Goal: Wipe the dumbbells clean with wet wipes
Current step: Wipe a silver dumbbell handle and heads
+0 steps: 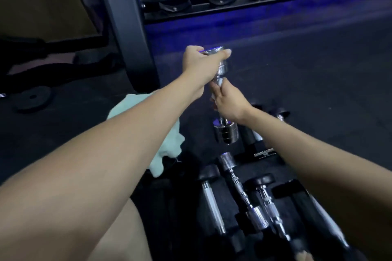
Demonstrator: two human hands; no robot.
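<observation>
Above dark gym flooring (297,70), the left hand (197,61) grips a chrome dumbbell's (221,70) top end while the right hand (230,103) clasps its handle

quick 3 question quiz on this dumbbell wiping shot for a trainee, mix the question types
1. True or false: the left hand grips the far head of the chrome dumbbell.
2. Where is the right hand on that dumbbell? A) handle B) near head C) not touching it
3. Fill in: the pale green cloth lies on the ____, partly under the left forearm.

Key
1. True.
2. A; whether it holds a wipe cannot be told.
3. Floor.
</observation>
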